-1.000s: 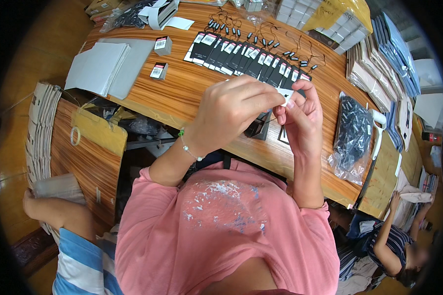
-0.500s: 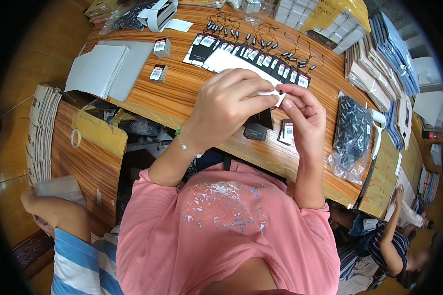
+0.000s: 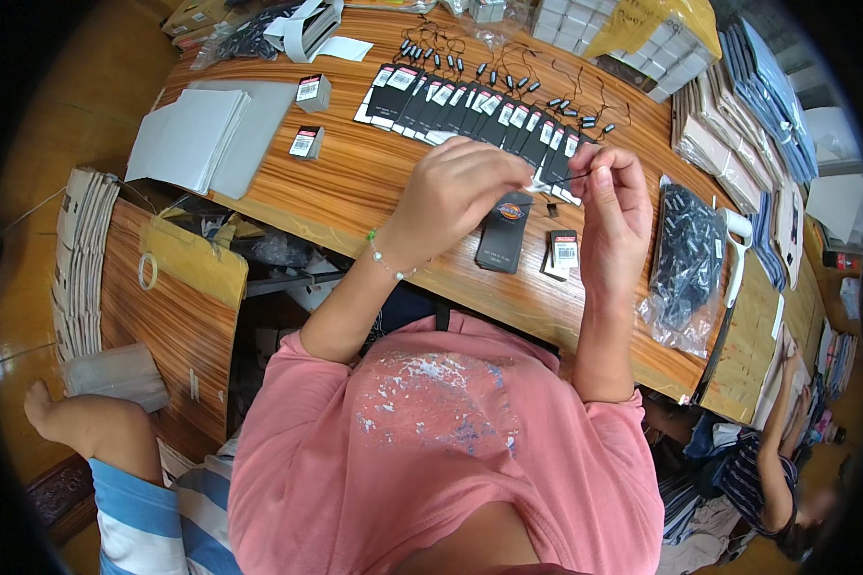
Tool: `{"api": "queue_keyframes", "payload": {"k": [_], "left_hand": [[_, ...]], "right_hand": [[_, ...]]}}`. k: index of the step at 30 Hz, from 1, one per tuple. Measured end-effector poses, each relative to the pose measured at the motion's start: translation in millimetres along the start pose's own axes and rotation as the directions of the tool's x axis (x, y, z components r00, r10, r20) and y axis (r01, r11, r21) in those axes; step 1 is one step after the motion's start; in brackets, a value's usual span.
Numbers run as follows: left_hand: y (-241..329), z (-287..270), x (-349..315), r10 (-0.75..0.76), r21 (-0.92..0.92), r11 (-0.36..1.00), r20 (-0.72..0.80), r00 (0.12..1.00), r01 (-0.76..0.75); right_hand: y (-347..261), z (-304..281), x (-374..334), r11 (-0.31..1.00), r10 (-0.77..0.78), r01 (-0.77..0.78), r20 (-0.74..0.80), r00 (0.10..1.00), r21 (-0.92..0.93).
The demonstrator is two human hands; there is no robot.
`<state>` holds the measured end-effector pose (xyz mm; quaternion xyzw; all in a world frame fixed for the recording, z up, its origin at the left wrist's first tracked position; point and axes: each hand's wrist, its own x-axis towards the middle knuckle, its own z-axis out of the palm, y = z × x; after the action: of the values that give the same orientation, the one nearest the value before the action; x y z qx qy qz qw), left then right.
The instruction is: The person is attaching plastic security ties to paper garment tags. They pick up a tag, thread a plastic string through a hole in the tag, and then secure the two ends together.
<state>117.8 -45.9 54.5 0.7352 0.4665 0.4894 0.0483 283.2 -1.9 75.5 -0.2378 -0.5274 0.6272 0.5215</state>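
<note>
Above the table's front edge, my left hand [image 3: 465, 192] pinches a white tag, mostly hidden by the fingers. My right hand [image 3: 612, 196] is closed on a thin black cord [image 3: 573, 178], drawn between the two hands. Below them lies a stack of black hang tags [image 3: 501, 240] with a round emblem on top. Right of it rests a small pile of tags with a barcode sticker [image 3: 565, 254]. Beyond my hands, a fanned row of black hang tags [image 3: 465, 105] carries white-and-red stickers, with black cords and small dark toggles [image 3: 527, 86] behind.
Two short stacks of stickered tags [image 3: 314, 93] stand to the left, near white sheets [image 3: 177, 139]. A clear bag of dark toggles [image 3: 688, 249] and a white-handled tool [image 3: 735, 249] lie right. Wrapped packs [image 3: 714, 144] and boxes border the back right. People sit on both sides.
My hands have moved apart, the right one rightward, with the cord now stretched between them. The white tag has swung behind my left fingers, uncovering the black stack. The left neighbour's arm shifted.
</note>
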Motion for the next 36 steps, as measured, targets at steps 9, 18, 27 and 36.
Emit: {"api": "queue_keyframes", "payload": {"k": [9,18,27,36], "left_hand": [[-1.9,20.8,-9.8,-0.414,-0.64,0.668,0.104,0.905,0.379],[-1.0,15.6,-13.9,-0.284,-0.782,0.454,0.326,0.902,0.426],[1.3,16.8,-19.2,-0.409,-0.798,0.398,0.287,0.866,0.452],[6.0,15.3,-14.9,-0.3,-0.768,0.517,0.252,0.92,0.379]], "right_hand": [[-8.0,1.3,7.0,0.981,-0.052,0.035,0.085,0.995,0.192],[-11.2,-6.3,12.9,0.953,-0.079,0.074,0.003,0.997,0.295],[-18.1,-14.1,12.5,0.946,-0.101,0.104,-0.024,0.995,0.306],[-18.3,-10.1,8.9,0.926,-0.074,0.067,0.005,0.997,0.372]]}}
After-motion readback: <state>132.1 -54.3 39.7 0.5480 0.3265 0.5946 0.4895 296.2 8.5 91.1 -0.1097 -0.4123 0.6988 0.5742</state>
